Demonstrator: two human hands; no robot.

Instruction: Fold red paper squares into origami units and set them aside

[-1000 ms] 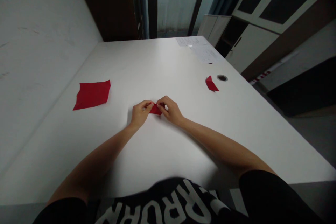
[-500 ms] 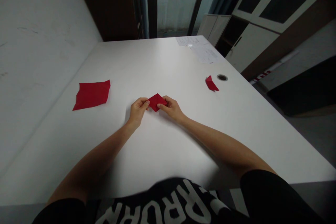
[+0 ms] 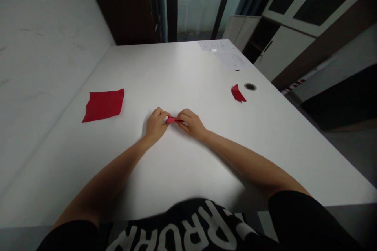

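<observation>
Between my two hands, over the middle of the white table (image 3: 188, 164), is a small folded piece of red paper (image 3: 172, 119), showing as a narrow strip. My left hand (image 3: 156, 125) pinches its left end. At its right end my right hand (image 3: 193, 122) is closed on it, with fingers on top and the thumb hidden underneath. The fingers cover both ends of the paper. A flat red sheet (image 3: 103, 105) with uneven edges lies to the left. Off to the right rests a small folded red paper piece (image 3: 238, 93) with pointed ends.
A round cable hole (image 3: 250, 86) sits in the table near its right edge. Printed sheets (image 3: 226, 55) lie at the far right corner. A white wall (image 3: 53, 47) borders the left side. Cabinets (image 3: 282, 51) stand beyond the right edge.
The red paper in my hands went from a flat diamond facing me to a narrow, folded or tipped strip. My fingers have closed over it from above. The other red pieces lie unmoved.
</observation>
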